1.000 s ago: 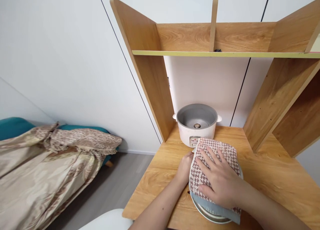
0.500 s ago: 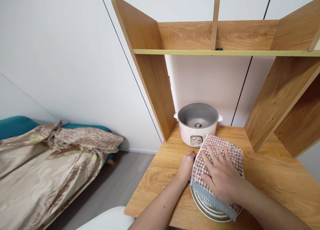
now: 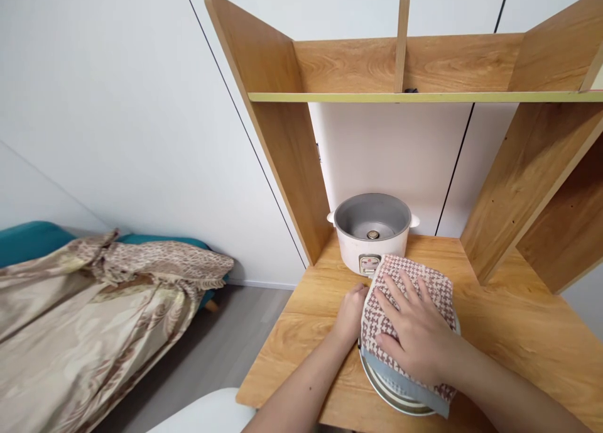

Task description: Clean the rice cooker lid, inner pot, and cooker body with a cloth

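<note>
In the lower right of the frame, the cloth (image 3: 375,320) is draped over a round rim (image 3: 377,381), its long axis roughly vertical, its blue edge facing the bottom. It is covered by the right hand (image 3: 417,335), spread flat; the left hand (image 3: 350,312) is clenched alongside, and whether anything is grasped cannot be told.

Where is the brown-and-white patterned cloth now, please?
In the head view, the patterned cloth lies right of centre, beneath the right hand, atop a round silvery-rimmed object, in front of the round white cooker.
</note>
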Action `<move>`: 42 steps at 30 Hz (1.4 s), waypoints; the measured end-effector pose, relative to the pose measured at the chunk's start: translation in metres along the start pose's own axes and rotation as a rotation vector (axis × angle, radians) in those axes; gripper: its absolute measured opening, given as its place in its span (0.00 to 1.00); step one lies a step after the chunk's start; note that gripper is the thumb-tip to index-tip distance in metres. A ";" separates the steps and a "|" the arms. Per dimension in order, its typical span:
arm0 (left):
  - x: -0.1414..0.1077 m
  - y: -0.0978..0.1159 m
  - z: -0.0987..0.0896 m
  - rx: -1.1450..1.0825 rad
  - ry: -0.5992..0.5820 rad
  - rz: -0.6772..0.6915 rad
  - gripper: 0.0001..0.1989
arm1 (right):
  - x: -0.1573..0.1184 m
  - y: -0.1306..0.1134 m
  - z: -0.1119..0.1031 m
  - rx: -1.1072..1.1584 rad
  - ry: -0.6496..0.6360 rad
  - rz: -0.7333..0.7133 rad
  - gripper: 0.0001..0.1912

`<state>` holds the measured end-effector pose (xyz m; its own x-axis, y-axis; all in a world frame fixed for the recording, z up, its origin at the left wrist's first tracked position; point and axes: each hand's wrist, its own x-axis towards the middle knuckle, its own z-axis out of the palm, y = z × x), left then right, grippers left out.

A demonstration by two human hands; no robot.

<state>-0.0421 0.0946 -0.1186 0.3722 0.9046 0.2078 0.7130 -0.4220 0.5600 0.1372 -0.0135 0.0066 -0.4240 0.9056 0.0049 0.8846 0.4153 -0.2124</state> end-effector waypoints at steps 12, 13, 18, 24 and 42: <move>0.001 0.000 0.001 0.035 -0.020 -0.022 0.08 | 0.003 0.003 0.005 -0.094 0.046 0.009 0.38; 0.001 0.000 0.001 0.034 -0.021 -0.024 0.08 | 0.002 0.003 0.004 -0.089 0.039 -0.015 0.38; 0.001 0.000 -0.001 0.004 -0.022 -0.025 0.08 | -0.001 0.001 0.000 -0.042 -0.011 -0.078 0.41; -0.001 0.004 -0.006 -0.058 -0.010 -0.007 0.10 | -0.009 -0.002 0.003 0.050 -0.040 -0.201 0.41; -0.002 0.004 -0.002 -0.032 0.009 0.007 0.09 | -0.008 -0.001 0.006 0.019 -0.018 -0.178 0.41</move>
<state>-0.0410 0.0911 -0.1152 0.3719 0.9020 0.2191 0.6908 -0.4267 0.5837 0.1389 -0.0214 0.0013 -0.5769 0.8164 0.0266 0.7917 0.5668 -0.2278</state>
